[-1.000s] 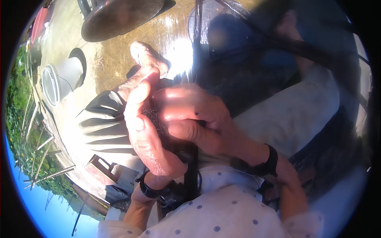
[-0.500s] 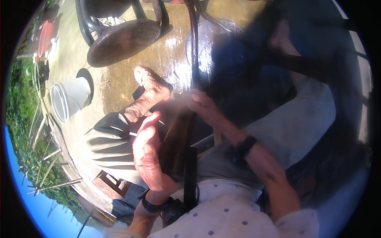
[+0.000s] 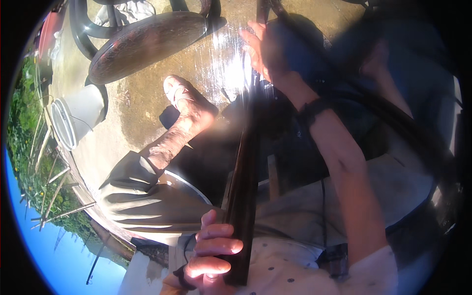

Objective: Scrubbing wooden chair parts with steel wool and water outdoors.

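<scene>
A long dark brown bar (image 3: 242, 172), shiny and wet-looking, runs from my belly away toward the far edge. My left hand (image 3: 214, 248) wraps its fingers round the near end of this bar. Farther along, my right hand (image 3: 263, 54) lies at the bar's far part with its fingers stretched and apart; its thumb and palm are partly hidden in shadow and glare. I cannot make out what the bar belongs to. Below its middle is a dark, shaded area with a pale curved rim (image 3: 184, 183) beside my left leg.
An upturned dark stool or chair with a round seat (image 3: 147, 46) lies at the far left. A white bucket (image 3: 81, 115) lies tipped on the wet concrete floor (image 3: 135, 105). My bare left foot (image 3: 189, 101) rests near the bar. Greenery and sticks border the left side.
My left hand, raised palm-up beside the bar before, now grips its near end. My right hand has slid away from me toward the far end, its fingers spreading.
</scene>
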`<state>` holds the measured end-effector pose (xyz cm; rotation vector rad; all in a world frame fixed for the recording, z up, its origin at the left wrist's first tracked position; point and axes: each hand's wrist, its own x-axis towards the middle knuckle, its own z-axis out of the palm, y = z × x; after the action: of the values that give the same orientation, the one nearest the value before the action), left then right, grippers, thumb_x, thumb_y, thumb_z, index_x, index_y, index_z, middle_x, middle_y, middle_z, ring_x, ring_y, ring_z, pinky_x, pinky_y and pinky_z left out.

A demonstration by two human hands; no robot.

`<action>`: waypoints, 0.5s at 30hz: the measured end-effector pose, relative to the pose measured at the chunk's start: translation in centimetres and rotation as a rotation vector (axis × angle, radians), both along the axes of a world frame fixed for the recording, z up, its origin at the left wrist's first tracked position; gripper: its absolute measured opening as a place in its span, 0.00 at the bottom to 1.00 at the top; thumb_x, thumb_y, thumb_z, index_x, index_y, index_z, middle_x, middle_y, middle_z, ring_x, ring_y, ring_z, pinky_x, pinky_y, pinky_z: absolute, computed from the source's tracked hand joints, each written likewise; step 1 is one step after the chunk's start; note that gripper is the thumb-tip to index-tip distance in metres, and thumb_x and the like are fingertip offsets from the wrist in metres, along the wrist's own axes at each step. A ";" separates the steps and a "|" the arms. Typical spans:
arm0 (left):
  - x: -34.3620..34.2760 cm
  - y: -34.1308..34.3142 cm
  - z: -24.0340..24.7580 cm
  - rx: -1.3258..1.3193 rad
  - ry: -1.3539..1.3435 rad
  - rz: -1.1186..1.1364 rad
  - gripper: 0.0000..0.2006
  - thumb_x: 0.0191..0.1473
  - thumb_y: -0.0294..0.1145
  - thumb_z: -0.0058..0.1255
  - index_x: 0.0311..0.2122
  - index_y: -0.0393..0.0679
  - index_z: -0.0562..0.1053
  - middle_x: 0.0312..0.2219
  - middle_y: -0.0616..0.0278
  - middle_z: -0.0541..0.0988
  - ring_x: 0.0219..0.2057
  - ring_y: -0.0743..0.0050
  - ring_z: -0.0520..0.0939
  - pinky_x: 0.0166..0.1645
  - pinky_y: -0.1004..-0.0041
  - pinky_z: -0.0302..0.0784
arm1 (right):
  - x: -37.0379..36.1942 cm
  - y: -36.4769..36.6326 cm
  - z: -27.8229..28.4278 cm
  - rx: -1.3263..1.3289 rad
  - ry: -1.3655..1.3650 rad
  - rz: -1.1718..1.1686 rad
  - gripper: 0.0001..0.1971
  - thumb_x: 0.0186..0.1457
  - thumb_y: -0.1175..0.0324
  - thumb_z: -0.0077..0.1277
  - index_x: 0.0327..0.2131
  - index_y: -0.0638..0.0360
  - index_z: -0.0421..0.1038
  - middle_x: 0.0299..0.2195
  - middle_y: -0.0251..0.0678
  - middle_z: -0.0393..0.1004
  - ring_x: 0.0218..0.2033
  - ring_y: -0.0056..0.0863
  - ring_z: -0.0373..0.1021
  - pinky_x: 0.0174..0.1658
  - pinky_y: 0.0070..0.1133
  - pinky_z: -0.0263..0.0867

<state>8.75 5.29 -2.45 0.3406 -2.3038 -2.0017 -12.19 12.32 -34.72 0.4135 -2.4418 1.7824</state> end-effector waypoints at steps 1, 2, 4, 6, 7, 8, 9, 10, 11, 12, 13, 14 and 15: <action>0.4 0.3 -0.7 -0.001 0.029 0.033 0.09 0.59 0.33 0.28 0.37 0.49 0.65 0.35 0.61 0.73 0.46 0.63 0.69 0.61 0.52 0.45 | -1.1 0.7 -2.0 0.006 -0.008 0.007 0.25 0.33 0.78 0.53 0.42 0.56 0.69 0.45 0.40 0.64 0.48 0.40 0.59 0.49 0.29 0.58; 0.4 0.7 -0.9 0.007 0.024 0.037 0.09 0.59 0.33 0.28 0.37 0.49 0.65 0.35 0.61 0.73 0.46 0.63 0.69 0.61 0.52 0.45 | -2.3 2.0 -4.1 0.188 0.091 0.063 0.24 0.34 0.79 0.52 0.42 0.56 0.70 0.46 0.40 0.64 0.50 0.39 0.58 0.49 0.29 0.58; 0.3 1.1 -0.6 0.046 0.025 0.098 0.09 0.60 0.32 0.28 0.35 0.51 0.65 0.30 0.65 0.74 0.45 0.66 0.70 0.62 0.53 0.44 | -1.3 1.9 -6.9 0.365 0.179 0.127 0.23 0.35 0.79 0.51 0.42 0.56 0.70 0.48 0.39 0.64 0.52 0.38 0.57 0.50 0.30 0.58; 0.1 2.0 -0.4 0.045 0.025 0.141 0.10 0.60 0.32 0.27 0.34 0.51 0.65 0.28 0.66 0.73 0.44 0.67 0.70 0.62 0.53 0.44 | 1.4 1.0 -8.3 0.323 0.103 0.080 0.21 0.36 0.77 0.50 0.41 0.58 0.71 0.49 0.40 0.64 0.52 0.38 0.57 0.51 0.30 0.57; 0.1 2.0 -0.4 0.036 0.035 0.171 0.10 0.60 0.32 0.27 0.33 0.51 0.65 0.26 0.67 0.73 0.43 0.68 0.70 0.62 0.53 0.44 | 2.4 0.3 -7.6 0.314 0.100 0.081 0.21 0.36 0.77 0.50 0.41 0.58 0.71 0.49 0.40 0.64 0.52 0.38 0.57 0.51 0.30 0.57; 0.6 1.6 -0.4 0.080 0.051 0.196 0.11 0.60 0.32 0.24 0.32 0.51 0.65 0.26 0.65 0.72 0.42 0.66 0.70 0.62 0.53 0.44 | 4.0 -0.5 -5.8 0.065 -0.083 0.080 0.21 0.36 0.77 0.49 0.40 0.58 0.71 0.48 0.40 0.65 0.52 0.38 0.58 0.52 0.30 0.57; 0.6 1.1 0.1 0.071 0.048 0.197 0.11 0.60 0.32 0.24 0.32 0.51 0.65 0.26 0.65 0.72 0.42 0.66 0.70 0.62 0.53 0.44 | 5.8 -1.2 -4.0 -0.187 -0.263 0.079 0.20 0.37 0.77 0.48 0.40 0.59 0.72 0.48 0.41 0.65 0.52 0.39 0.59 0.52 0.29 0.56; 0.2 0.6 0.2 0.009 -0.003 0.107 0.11 0.60 0.32 0.24 0.32 0.51 0.64 0.25 0.64 0.72 0.41 0.64 0.70 0.61 0.53 0.44 | 7.5 -1.1 -2.9 0.103 -0.108 0.114 0.19 0.37 0.77 0.48 0.40 0.60 0.71 0.48 0.42 0.65 0.52 0.40 0.59 0.53 0.29 0.56; -0.3 0.3 0.3 -0.041 -0.046 0.014 0.11 0.59 0.32 0.23 0.32 0.50 0.64 0.25 0.64 0.72 0.41 0.63 0.70 0.61 0.52 0.44 | 9.1 -0.4 -2.3 0.405 0.054 0.142 0.19 0.38 0.77 0.47 0.39 0.61 0.71 0.49 0.43 0.65 0.52 0.41 0.59 0.53 0.29 0.56; -0.5 0.2 0.2 -0.046 -0.058 -0.026 0.09 0.57 0.32 0.26 0.32 0.50 0.63 0.25 0.63 0.71 0.40 0.61 0.70 0.60 0.51 0.44 | 10.9 -0.6 -2.0 0.407 -0.002 0.200 0.19 0.38 0.77 0.46 0.39 0.61 0.71 0.48 0.43 0.65 0.52 0.41 0.58 0.54 0.28 0.56; -0.6 0.1 0.1 -0.029 -0.045 -0.036 0.09 0.57 0.32 0.26 0.32 0.50 0.63 0.25 0.63 0.71 0.40 0.61 0.70 0.60 0.51 0.44 | 11.8 -0.4 -1.8 0.423 -0.059 0.253 0.19 0.39 0.77 0.45 0.40 0.61 0.71 0.48 0.43 0.65 0.52 0.41 0.58 0.54 0.28 0.56; -0.3 0.0 0.2 -0.024 -0.054 -0.036 0.08 0.57 0.33 0.27 0.32 0.49 0.62 0.25 0.63 0.72 0.40 0.61 0.70 0.60 0.50 0.44 | 12.3 -0.4 -1.6 0.436 -0.060 0.245 0.19 0.39 0.77 0.45 0.40 0.61 0.71 0.48 0.43 0.65 0.52 0.41 0.58 0.54 0.28 0.56; -0.2 0.0 0.2 -0.018 -0.064 -0.036 0.07 0.57 0.34 0.29 0.32 0.49 0.62 0.26 0.62 0.72 0.41 0.61 0.70 0.60 0.49 0.43 | 12.6 -0.4 -1.4 0.321 -0.129 0.242 0.19 0.39 0.78 0.46 0.40 0.60 0.71 0.48 0.43 0.66 0.52 0.41 0.59 0.55 0.28 0.56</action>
<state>8.56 5.33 -2.28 0.3703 -2.3812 -2.0142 0.43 11.95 -36.08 0.6660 -2.8898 1.5348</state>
